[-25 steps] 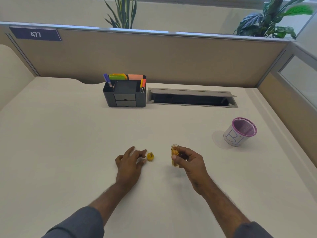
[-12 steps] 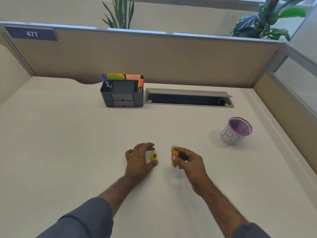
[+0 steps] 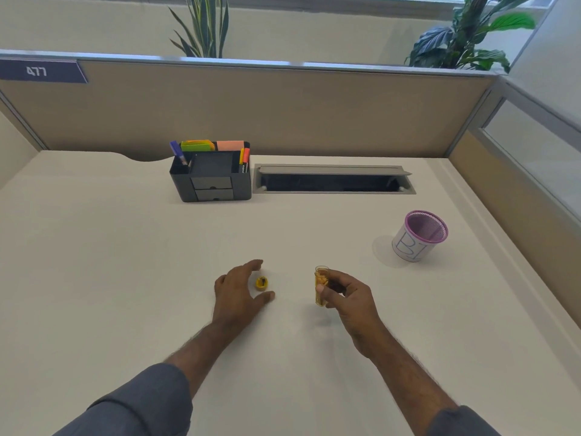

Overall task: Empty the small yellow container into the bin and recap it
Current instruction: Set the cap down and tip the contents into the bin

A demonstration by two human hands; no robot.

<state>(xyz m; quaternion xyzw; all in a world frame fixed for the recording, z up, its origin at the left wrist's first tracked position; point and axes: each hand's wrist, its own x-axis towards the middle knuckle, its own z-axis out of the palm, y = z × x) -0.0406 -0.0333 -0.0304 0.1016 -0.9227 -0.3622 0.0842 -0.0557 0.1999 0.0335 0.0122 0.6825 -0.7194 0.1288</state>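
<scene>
My right hand (image 3: 349,302) grips the small yellow container (image 3: 321,286), a clear amber tube held upright just above the desk, uncapped, with something yellow inside. Its yellow cap (image 3: 261,283) lies on the desk to the left. My left hand (image 3: 239,294) rests open around the cap, index finger above it and thumb below, without touching it as far as I can see. The bin (image 3: 419,236), a small pink mesh cup with a white paper label, stands at the right, well beyond the container.
A black desk organiser (image 3: 211,174) with pens and sticky notes stands at the back centre. Right of it is an open cable slot (image 3: 333,180) in the desk. A beige partition wall runs behind, and a glass panel along the right edge.
My left hand has slid right and spread its fingers around the cap. The right hand with the container has stayed in place.
</scene>
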